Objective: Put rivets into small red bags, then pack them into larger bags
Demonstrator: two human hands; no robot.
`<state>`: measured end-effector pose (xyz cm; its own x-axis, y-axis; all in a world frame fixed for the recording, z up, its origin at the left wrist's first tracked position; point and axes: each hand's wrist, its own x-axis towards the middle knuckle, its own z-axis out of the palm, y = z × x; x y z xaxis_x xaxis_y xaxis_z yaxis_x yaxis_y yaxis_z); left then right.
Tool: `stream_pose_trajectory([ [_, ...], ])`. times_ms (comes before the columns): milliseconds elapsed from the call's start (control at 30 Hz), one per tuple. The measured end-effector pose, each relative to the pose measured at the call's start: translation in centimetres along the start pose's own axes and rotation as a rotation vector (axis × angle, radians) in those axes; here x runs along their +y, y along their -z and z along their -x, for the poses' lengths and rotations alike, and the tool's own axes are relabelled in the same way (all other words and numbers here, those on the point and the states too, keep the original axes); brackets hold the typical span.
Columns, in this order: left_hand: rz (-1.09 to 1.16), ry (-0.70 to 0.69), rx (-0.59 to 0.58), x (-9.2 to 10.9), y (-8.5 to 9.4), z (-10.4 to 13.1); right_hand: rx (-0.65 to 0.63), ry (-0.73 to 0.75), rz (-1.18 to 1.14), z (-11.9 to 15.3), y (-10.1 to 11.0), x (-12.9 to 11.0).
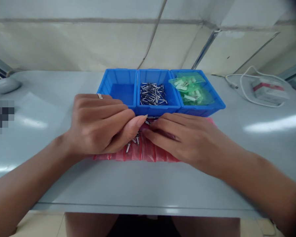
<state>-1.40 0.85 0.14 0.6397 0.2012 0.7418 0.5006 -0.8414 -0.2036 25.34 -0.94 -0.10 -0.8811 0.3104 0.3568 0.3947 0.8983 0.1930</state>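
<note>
Pink-red plastic bags with red seal strips [148, 148] lie in an overlapping row under both hands. Several small silver blind rivets [137, 140] rest on them. My left hand [101, 125] is closed over the bags' left part, its fingers curled and thumb pointing right; whatever it may hold is hidden. At the fingertips of my right hand [187, 136], pinched together, a rivet [147, 122] pokes out close to my left thumb. Behind the hands, the middle blue bin [154, 110] holds a heap of loose rivets [153, 93].
To the left stands another blue bin [120, 74], its visible inside bare. The right blue bin [204, 112] contains green plastic bags [199, 95] with white parts. Further right are a white cable [241, 82] and a small box [270, 90]. A wall rises behind the table [148, 187].
</note>
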Motion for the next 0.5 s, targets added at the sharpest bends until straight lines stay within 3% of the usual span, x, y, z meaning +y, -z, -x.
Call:
stream_pose_trajectory([
  [133,0.006,-0.006,0.004,-0.04,-0.02,0.04,0.003,-0.14,-0.023,0.25,-0.26,0.11],
  [333,-0.003,-0.018,0.015,-0.16,-0.16,0.03,0.087,-0.07,0.165,0.22,-0.22,0.08],
  [500,-0.003,-0.001,0.016,-0.02,-0.11,-0.13,0.031,-0.167,0.004,0.37,-0.72,0.04],
])
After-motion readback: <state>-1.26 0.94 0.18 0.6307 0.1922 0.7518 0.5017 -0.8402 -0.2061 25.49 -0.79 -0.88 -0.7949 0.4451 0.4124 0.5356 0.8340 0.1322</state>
